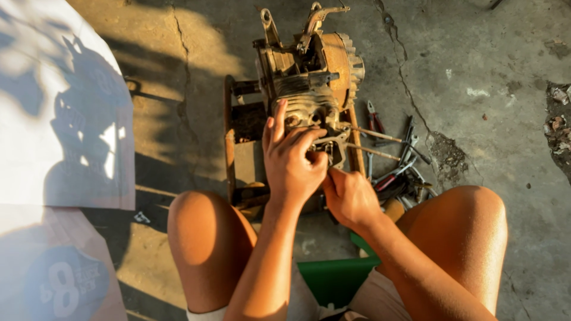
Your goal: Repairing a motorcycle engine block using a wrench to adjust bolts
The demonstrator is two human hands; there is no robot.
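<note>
A rusty small engine block with cooling fins stands on a dirty metal frame on the concrete floor, between my bare knees. My left hand rests on the engine's near end, fingers curled around a thin grey metal part fitted over two long studs. My right hand is just below and to the right, fingers pinched at the same spot; what it holds is hidden. Both hands touch each other.
Several hand tools, pliers with red handles and wrenches among them, lie on the floor right of the engine. A green seat is under me. A person in a white shirt stands close at left. Cracks run across the concrete.
</note>
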